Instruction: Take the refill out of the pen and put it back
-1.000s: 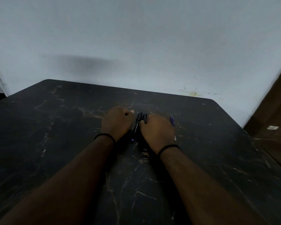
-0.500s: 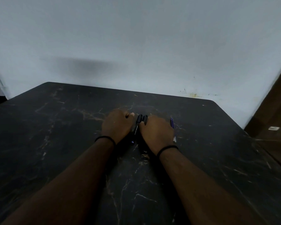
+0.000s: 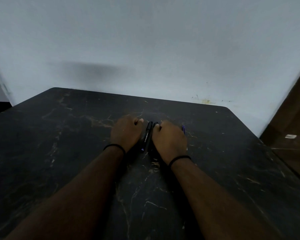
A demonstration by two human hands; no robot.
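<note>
Black marble-patterned table (image 3: 59,153) carries both hands, set knuckles-up side by side. The left hand (image 3: 126,133) has its fingers curled under, thumb tip showing at the far edge; whether they clasp anything cannot be told. The right hand (image 3: 170,139) is curled the same way, its fingers hidden beneath the knuckles, so its grasp cannot be told either. A black pen (image 3: 146,136) lies in the gap between the two sets of fingers, lengthwise away from the person, with pale lettering on its barrel and a small violet spot at the near end. A second dark piece (image 3: 155,124) lies just beside it, against the right fingers. A blue refill (image 3: 183,129) peeks out past the right hand's outer side. Each wrist wears a black band (image 3: 113,146).
</note>
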